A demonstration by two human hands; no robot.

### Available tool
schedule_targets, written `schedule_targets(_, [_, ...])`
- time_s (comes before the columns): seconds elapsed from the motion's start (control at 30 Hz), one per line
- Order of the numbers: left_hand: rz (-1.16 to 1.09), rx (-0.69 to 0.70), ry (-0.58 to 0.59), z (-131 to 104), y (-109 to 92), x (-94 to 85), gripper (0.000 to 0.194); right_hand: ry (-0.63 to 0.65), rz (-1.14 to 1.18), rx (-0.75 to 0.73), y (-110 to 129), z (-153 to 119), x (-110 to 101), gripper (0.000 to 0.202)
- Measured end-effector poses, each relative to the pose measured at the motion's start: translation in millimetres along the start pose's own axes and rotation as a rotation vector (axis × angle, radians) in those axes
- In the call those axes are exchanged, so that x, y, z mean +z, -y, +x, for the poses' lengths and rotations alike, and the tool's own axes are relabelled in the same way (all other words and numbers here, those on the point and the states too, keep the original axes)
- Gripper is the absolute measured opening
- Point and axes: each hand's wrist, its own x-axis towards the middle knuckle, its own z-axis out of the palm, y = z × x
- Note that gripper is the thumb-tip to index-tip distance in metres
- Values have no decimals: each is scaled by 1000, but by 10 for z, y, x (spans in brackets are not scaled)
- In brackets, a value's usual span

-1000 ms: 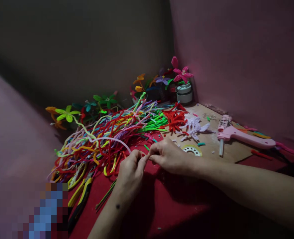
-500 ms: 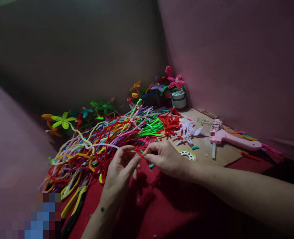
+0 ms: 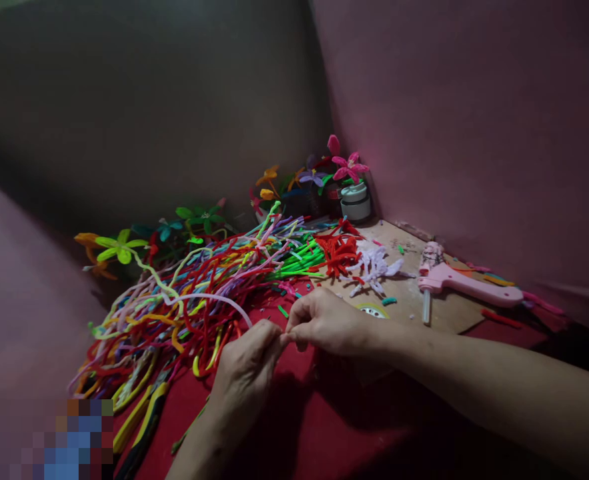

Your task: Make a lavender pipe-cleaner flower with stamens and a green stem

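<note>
Hands meet fingertip to fingertip over the red surface [image 3: 339, 433] in the head view. The left hand [image 3: 247, 367] is curled closed, the right hand [image 3: 332, 323] pinches thumb and forefinger together; I cannot tell what they clamp. A pale pink strand [image 3: 224, 299] arcs from the pile of coloured stems [image 3: 214, 267], at left, to the left hand. Yellow-handled pliers [image 3: 150, 412] lie near left, a pink glue gun [image 3: 474, 285] right.

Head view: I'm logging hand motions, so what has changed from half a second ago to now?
The left hand, opened out then, has curled its fingers inward beside the pinching right hand; anything held is hidden. The pink glue gun stayed put.
</note>
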Motion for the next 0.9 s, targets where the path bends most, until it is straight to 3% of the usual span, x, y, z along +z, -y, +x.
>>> schedule_targets(0.13, [-738, -550, 112, 20, -56, 8, 22, -262, -474, -486, -13, -76, 81, 14])
schedule_targets(0.2, [-1041, -684, 153, 43, -73, 23, 20, -365, -643, -703, -34, -96, 114, 15])
schedule_targets(0.27, [-1164, -710, 150, 61, -82, 41, 21, -414, -733, -820, -55, -98, 127, 17])
schedule_targets(0.33, [-1096, -689, 115, 67, -86, 50, 22, -429, -719, -802, -66, -86, 120, 18])
schedule_targets(0.4, [-871, -595, 2, 65, -94, 42, 21, -419, -576, -631, -63, -63, 97, 17])
schedule_targets(0.5, [-472, -312, -220, 58, -116, 11, 26, -305, -217, -271, -51, -11, 53, 15])
schedule_targets(0.6, [-138, -47, -223, 55, -133, 2, 26, -150, 77, -66, -55, 38, 26, 12])
schedule_targets(0.7, [58, 66, -202, 45, -127, 27, 1, -96, 120, -40, -66, 56, 22, 12])
schedule_targets(0.83, [116, 57, -192, 27, -101, 46, 9, -136, -61, -115, -49, 13, 41, 13])
schedule_targets(0.9, [33, -37, -144, 26, -80, 37, 12, -214, -261, -236, -45, -24, 61, 14])
